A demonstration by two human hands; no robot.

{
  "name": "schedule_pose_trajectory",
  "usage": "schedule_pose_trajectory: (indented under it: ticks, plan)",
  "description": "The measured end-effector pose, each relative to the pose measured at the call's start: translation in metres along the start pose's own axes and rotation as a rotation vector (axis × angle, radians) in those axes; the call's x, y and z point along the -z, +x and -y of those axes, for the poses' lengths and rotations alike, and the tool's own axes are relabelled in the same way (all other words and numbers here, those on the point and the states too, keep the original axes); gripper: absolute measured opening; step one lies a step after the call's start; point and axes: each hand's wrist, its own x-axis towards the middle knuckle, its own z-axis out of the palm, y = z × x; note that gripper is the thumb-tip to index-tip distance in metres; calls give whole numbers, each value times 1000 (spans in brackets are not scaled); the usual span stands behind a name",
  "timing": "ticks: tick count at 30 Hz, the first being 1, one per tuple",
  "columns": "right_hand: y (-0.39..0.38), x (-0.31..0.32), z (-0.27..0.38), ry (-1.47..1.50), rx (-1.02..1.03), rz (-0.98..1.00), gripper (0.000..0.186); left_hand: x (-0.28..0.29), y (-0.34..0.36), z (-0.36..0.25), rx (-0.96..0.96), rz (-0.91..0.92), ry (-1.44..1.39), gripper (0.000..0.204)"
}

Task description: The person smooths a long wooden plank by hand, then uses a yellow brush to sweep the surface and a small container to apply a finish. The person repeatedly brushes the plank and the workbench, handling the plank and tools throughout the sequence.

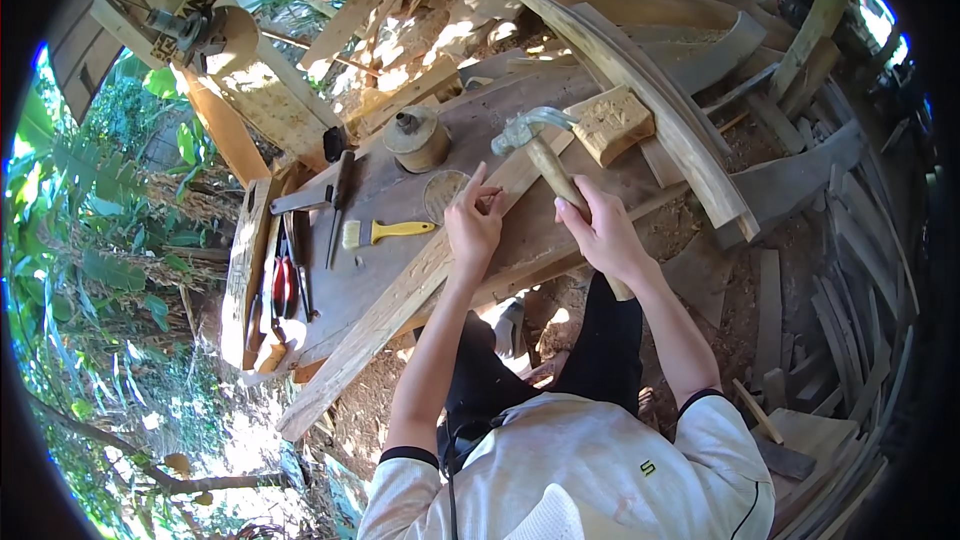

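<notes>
My right hand [595, 225] grips the wooden handle of a claw hammer [540, 145], its head raised over a long pale plank [370, 330] that lies diagonally across the bench. My left hand [472, 220] is over that plank, index finger raised and the others curled; whatever they pinch is too small to make out. Close by are a round wooden disc [443, 190], a yellow-handled brush [390, 231] and a lidded cylindrical container [417, 140]. A chunky wood block [610, 125] sits beyond the hammer head.
The dark wooden bench [340, 305] carries red-handled pliers [285, 285] and long tools at its left end. Long curved boards [670, 120] run along the right, with piled offcuts [840, 320] on the ground. A wooden structure [260, 90] stands at upper left, beside leafy plants.
</notes>
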Motion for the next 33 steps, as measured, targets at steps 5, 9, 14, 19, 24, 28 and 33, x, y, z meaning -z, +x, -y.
schedule_pose_trajectory:
  ticks: [5, 9, 14, 19, 24, 28, 33]
  plan:
    - [-4, 4, 3, -244, -57, 166, 20, 3, 1, -2, 32, 40, 13, 70]
    - [-12, -1, -8, -281, -61, 157, 22, 5, -3, -3, 31, 42, -5, 71]
    - [-16, -2, 1, -174, -49, 85, 24, 4, -2, -6, 24, 43, 49, 71]
    - [-5, -3, -17, -379, 81, 141, 25, -4, -3, -5, 17, 38, -30, 72]
    - [-28, 0, -19, -279, -8, 83, 30, -3, -3, -3, -75, 82, 127, 78]
    - [-26, -3, -13, -351, -12, 102, 34, 4, -4, -2, 52, 66, 71, 76]
    - [-19, 0, 2, -309, 40, 57, 32, 3, -5, 1, -95, 6, 127, 77]
